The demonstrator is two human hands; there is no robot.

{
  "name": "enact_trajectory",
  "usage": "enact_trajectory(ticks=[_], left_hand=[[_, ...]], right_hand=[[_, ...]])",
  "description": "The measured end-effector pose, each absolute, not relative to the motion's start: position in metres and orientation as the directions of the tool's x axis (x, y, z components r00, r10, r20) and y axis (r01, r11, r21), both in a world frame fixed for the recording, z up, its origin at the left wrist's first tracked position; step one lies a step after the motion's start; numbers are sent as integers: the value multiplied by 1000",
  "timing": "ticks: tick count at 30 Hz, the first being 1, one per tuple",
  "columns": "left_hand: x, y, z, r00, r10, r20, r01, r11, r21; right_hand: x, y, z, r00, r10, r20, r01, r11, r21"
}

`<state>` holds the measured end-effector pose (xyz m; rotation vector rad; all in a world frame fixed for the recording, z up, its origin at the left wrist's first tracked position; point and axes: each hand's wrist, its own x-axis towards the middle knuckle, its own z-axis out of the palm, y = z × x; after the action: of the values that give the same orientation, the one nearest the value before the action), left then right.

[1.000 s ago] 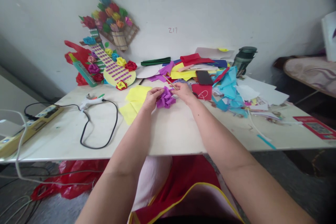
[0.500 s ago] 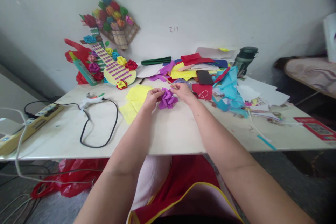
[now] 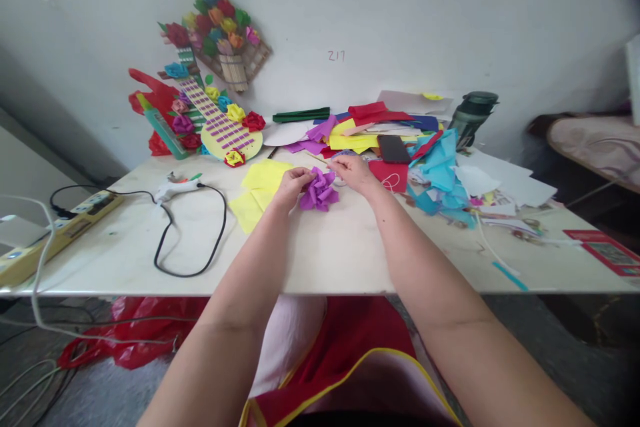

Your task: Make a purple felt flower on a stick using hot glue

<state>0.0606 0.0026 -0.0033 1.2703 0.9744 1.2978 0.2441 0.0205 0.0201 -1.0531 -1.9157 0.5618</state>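
From the head view, the purple paper flower (image 3: 319, 190) sits on the table (image 3: 320, 260), a little past the middle, between your two hands and just right of the yellow sheets (image 3: 257, 188). Your left hand (image 3: 291, 183) is curled in, fingertips pinched on the flower's left edge. Your right hand (image 3: 353, 173) is closed too, and its fingertips seem to nip a thin stick (image 3: 318, 159) where it meets the flower's upper right side; the exact contact is too small to tell for sure. The flower looks very light and soft: loose folded petals that will crush, crease or tear under a firm squeeze, and it will slide on the smooth tabletop with nothing to weigh it down. Take it low, at the gathered centre or base, with a light pinch, and keep your fingers off the outer petals. The stick looks stiff but slender, so hold it close to the flower and not out at its far end. A glue gun (image 3: 175, 188) with its black cord lies well off to the left, and a heap of coloured paper (image 3: 380, 130) with a dark phone (image 3: 393, 148) on it lies just behind your right hand.
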Motion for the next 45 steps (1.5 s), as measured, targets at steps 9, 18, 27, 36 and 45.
enact_trajectory(ticks=[9, 18, 27, 36, 45], left_hand=[[59, 4, -5, 120, 979, 163, -135, -147, 980], [58, 1, -4, 174, 979, 109, -110, -90, 990], [60, -3, 0, 226, 968, 107, -116, -82, 990], [59, -1, -1, 246, 969, 34, -139, 0, 990], [61, 1, -2, 208, 978, 25, -223, 22, 975]], right_hand=[[242, 12, 24, -382, 837, 391, 358, 524, -773], [248, 14, 24, -447, 845, 293, 391, 479, -786], [250, 20, 19, -478, 826, 298, 373, 498, -783], [247, 20, 19, -452, 820, 350, 339, 521, -783], [246, 23, 17, -448, 814, 370, 335, 536, -774]])
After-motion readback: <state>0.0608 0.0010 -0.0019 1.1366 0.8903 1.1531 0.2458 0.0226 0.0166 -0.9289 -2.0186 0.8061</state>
